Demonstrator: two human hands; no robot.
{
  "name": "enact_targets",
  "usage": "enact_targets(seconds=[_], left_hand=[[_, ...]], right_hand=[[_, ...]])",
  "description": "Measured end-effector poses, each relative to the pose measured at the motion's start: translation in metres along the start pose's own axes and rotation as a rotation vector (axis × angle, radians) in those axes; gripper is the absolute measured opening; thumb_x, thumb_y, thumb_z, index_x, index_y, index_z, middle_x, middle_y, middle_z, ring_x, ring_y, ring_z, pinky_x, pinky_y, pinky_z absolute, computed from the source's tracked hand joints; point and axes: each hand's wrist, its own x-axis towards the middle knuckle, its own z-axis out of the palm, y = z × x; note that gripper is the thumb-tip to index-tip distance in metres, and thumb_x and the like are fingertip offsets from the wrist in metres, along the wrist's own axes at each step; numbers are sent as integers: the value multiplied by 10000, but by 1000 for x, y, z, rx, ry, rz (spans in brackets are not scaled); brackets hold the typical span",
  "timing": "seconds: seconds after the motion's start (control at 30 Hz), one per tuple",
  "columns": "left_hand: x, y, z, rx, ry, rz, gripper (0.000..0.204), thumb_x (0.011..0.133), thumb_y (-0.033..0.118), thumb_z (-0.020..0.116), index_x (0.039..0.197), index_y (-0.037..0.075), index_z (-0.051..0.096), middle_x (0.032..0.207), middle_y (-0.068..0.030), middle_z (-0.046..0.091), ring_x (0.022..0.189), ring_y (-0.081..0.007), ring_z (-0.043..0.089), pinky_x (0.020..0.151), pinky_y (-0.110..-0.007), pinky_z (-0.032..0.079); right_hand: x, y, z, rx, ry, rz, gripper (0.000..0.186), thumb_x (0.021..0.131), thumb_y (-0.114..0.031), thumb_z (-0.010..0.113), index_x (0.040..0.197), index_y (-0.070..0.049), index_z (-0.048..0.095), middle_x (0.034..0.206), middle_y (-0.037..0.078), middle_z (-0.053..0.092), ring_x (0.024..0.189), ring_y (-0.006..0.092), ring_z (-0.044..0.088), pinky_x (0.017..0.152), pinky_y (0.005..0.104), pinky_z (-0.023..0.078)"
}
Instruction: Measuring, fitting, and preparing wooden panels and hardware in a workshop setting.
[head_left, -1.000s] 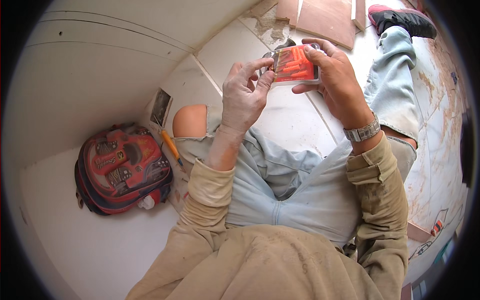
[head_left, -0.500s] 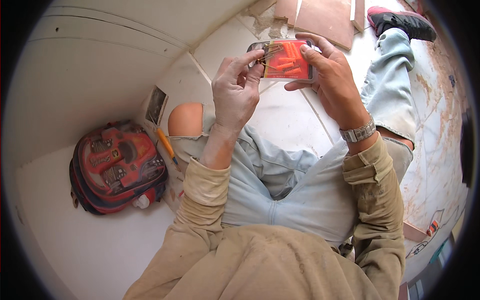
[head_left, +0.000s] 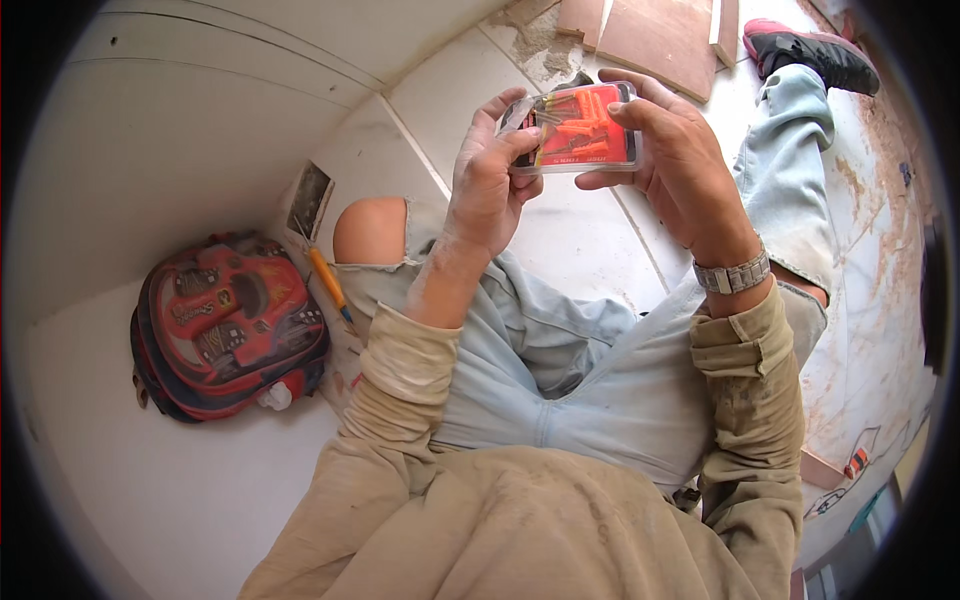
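Observation:
Between both hands, above my lap, is a clear plastic blister pack (head_left: 575, 148) with a red backing. Orange wall plugs (head_left: 594, 110) and brass-coloured screws (head_left: 556, 106) show inside it. My left hand (head_left: 492, 175), pale with dust, grips the pack's left end, thumb on the front and fingers behind. At the right end my right hand (head_left: 680, 150) holds it, thumb pressed on the front and fingers around the back edge. A metal watch (head_left: 735, 275) circles the right wrist.
A red and black backpack (head_left: 230, 325) lies at the left by the white wall. Beside my knee are a yellow-handled tool (head_left: 328, 280) and a wall opening (head_left: 310, 200). Brown boards (head_left: 655, 45) lie on the tiles ahead. An orange-and-black object (head_left: 856, 462) sits at the lower right.
The left thumb and fingers, pinching at the pack's left end before, now clasp it front and back. The pack has moved slightly right and tilted. The screws inside lie differently.

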Motion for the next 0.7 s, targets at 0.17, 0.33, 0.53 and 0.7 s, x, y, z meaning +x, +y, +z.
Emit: enact_targets(seconds=[0.17,0.33,0.53,0.7], left_hand=[[-3,1,3,48,9,39,514,939,189,674,1379,101,423,1038,29,551,678,-5,423,564,-169,339],[-3,-2,9,169,57,203,484,970,214,673,1376,121,425,1079,20,582,772,10,470,569,-154,329],[3,-4,-2,-47,10,149,413,1029,216,586,1402,140,425,1137,7,610,887,-37,553,604,-187,367],[6,-9,-6,-57,-7,95,410,1030,241,573,1400,135,431,1156,9,605,880,-51,551,600,-206,375]], right_hand=[[1,-6,3,-110,-27,62,475,974,-131,515,1382,94,423,1183,175,609,983,216,692,720,376,649],[-1,-1,11,-212,16,-7,510,986,-149,523,1415,97,396,1157,182,631,960,221,694,686,340,644],[-2,0,25,-413,60,-129,531,998,-150,538,1432,112,379,1095,202,647,919,211,697,612,300,631],[1,2,21,-485,77,-133,522,1004,-146,546,1416,131,387,1052,200,652,841,190,693,587,288,624]])
